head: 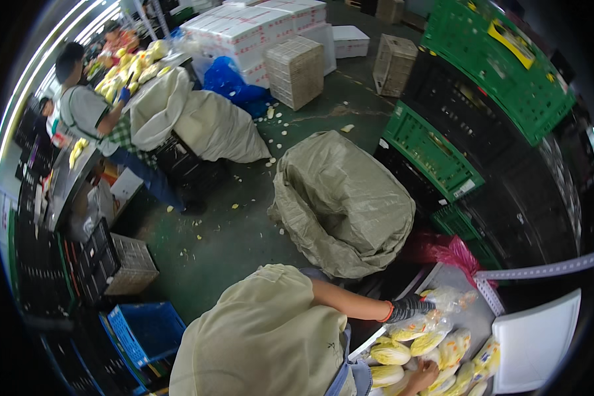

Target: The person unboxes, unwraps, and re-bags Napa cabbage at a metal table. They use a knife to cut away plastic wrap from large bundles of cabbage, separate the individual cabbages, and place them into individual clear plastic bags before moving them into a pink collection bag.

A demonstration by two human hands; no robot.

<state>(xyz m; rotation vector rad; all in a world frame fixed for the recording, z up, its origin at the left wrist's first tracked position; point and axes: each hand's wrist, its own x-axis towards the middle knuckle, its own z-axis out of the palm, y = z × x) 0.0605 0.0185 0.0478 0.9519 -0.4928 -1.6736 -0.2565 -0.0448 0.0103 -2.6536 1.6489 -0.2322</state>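
My left hand (pixel 412 308), in a dark grey knitted glove with an orange band at the wrist, grips clear plastic bags with orange print (pixel 450 299) over the metal table (pixel 480 309). My bare right hand (pixel 425 372) is lower, its fingers curled among the napa cabbages; whether they hold anything is hard to see. Loose yellow-white napa cabbages (pixel 390 353) lie left of it. To its right, more cabbages in clear printed bags (pixel 454 346) lie close together. A white foam panel or lid (pixel 537 341) stands at the table's right side.
A large grey-green woven sack (pixel 346 198) stands on the floor behind the table. Green and black crates (pixel 433 148) are stacked at right, a blue crate (pixel 146 331) at lower left. A co-worker (pixel 86 111) with a knife stands at another cabbage-covered table. Leaf scraps (pixel 235 206) litter the floor.
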